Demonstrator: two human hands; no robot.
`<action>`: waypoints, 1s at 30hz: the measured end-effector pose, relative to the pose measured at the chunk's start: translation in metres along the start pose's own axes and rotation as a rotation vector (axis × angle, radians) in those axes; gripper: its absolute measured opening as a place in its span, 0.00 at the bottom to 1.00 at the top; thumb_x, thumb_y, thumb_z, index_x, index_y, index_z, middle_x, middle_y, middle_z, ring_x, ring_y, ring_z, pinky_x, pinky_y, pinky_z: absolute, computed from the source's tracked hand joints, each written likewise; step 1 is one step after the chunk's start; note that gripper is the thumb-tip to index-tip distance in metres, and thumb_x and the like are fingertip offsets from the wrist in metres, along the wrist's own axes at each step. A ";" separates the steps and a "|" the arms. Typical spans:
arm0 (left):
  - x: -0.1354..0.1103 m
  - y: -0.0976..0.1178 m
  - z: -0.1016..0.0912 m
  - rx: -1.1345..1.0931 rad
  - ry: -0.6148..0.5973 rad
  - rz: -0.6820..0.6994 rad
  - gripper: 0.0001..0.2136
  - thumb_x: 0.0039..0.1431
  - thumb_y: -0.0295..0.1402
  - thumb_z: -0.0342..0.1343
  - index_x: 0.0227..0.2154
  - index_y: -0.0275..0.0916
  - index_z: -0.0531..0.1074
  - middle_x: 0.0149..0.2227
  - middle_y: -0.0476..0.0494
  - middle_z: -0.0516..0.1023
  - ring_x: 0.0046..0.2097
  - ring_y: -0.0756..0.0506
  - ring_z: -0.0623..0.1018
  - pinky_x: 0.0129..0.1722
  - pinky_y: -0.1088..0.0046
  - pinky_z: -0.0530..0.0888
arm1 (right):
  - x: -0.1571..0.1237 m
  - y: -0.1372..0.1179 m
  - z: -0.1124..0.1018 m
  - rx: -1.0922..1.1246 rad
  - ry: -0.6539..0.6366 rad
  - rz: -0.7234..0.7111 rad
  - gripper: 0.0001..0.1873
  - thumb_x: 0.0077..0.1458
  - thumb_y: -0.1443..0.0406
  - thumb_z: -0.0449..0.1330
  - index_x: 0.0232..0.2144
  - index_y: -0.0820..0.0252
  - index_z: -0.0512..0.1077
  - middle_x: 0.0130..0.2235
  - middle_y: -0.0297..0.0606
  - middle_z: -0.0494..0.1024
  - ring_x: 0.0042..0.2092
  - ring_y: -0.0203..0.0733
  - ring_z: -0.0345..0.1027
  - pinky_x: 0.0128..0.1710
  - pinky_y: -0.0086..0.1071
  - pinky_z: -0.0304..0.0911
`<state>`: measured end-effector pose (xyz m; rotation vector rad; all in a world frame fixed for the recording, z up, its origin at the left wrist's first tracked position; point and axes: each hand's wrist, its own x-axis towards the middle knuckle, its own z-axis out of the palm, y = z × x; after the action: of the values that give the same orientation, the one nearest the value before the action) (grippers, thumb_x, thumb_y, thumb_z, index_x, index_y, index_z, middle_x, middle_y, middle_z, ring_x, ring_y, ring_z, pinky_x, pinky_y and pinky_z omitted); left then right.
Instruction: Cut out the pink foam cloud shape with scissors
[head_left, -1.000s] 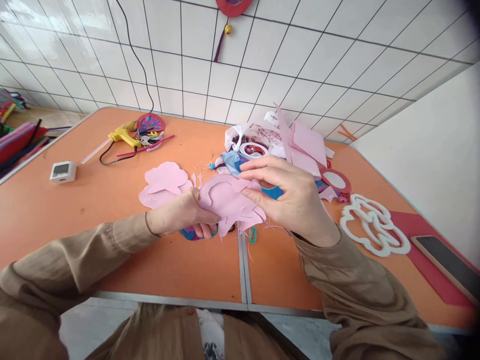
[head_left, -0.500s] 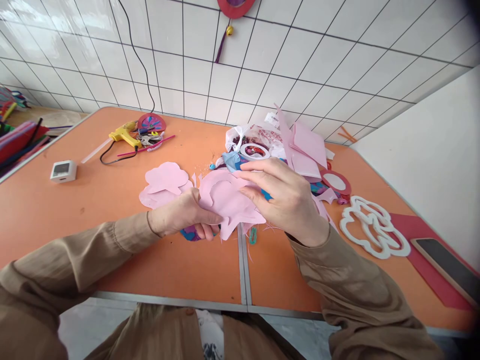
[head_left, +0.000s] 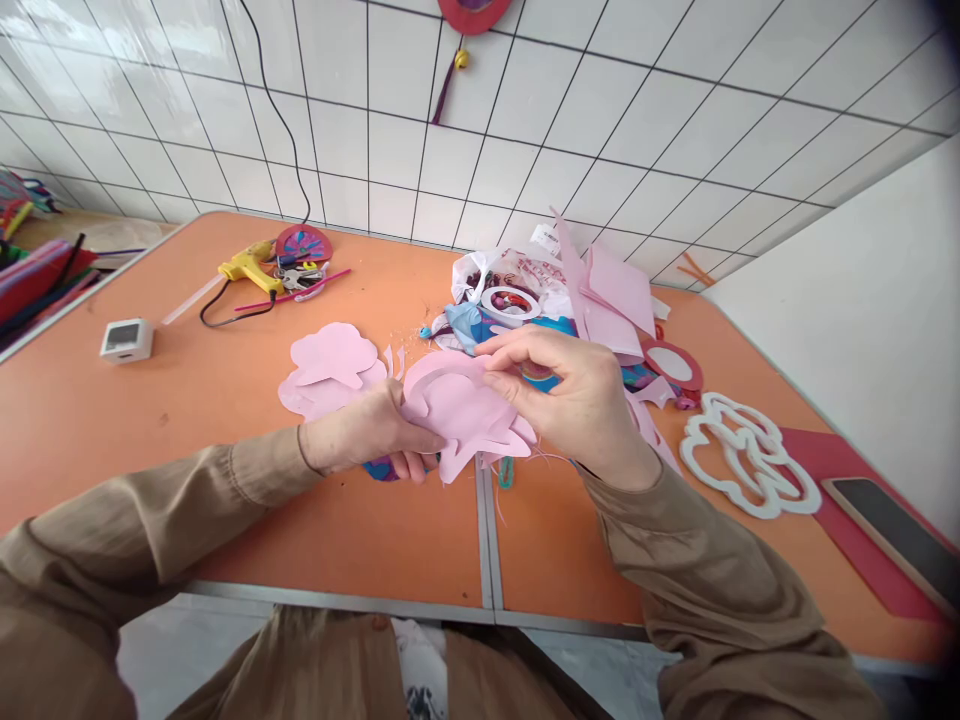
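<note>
Both hands hold a pink foam cut-out (head_left: pixel 459 410) with scalloped edges just above the orange table (head_left: pixel 225 400). My left hand (head_left: pixel 367 432) is closed, gripping its left edge from below, with something blue and purple under the fingers. My right hand (head_left: pixel 577 395) pinches the upper right part between thumb and fingers. Two more pink cloud-shaped cut-outs (head_left: pixel 330 365) lie flat to the left of my hands.
A yellow glue gun (head_left: pixel 244 266) with a black cord lies at the back left, a small white device (head_left: pixel 126 340) further left. A heap of pink sheets, tape and scraps (head_left: pixel 570 290) sits behind my hands. White foam outlines (head_left: pixel 742 455) and a phone (head_left: pixel 892 525) lie right.
My right hand has drawn in slightly and its fingers have curled tighter onto the pink cut-out. The cut-out has shifted a little; my left hand has stayed put.
</note>
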<state>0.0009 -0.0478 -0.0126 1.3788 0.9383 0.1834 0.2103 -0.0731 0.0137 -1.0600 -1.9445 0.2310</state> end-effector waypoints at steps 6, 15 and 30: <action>-0.002 0.004 0.002 0.016 0.010 -0.048 0.18 0.43 0.46 0.69 0.25 0.34 0.75 0.21 0.46 0.77 0.20 0.51 0.73 0.23 0.75 0.71 | 0.000 0.000 0.004 0.005 0.017 0.110 0.06 0.54 0.68 0.65 0.26 0.57 0.75 0.27 0.33 0.79 0.30 0.39 0.72 0.29 0.34 0.68; 0.001 -0.003 0.001 0.025 -0.024 -0.027 0.18 0.44 0.47 0.68 0.26 0.34 0.76 0.23 0.44 0.78 0.21 0.50 0.74 0.23 0.75 0.72 | -0.001 0.006 0.010 0.062 0.060 0.123 0.05 0.53 0.67 0.67 0.26 0.58 0.75 0.27 0.32 0.79 0.28 0.36 0.71 0.28 0.32 0.68; 0.002 -0.005 -0.002 0.068 -0.043 -0.024 0.17 0.48 0.46 0.67 0.24 0.34 0.77 0.21 0.44 0.77 0.21 0.50 0.74 0.23 0.75 0.72 | -0.001 0.009 0.011 0.086 0.067 0.094 0.04 0.51 0.71 0.66 0.28 0.57 0.75 0.28 0.31 0.80 0.30 0.37 0.75 0.29 0.32 0.74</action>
<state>-0.0016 -0.0466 -0.0179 1.4282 0.9318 0.1040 0.2072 -0.0658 0.0017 -1.0905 -1.8108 0.3243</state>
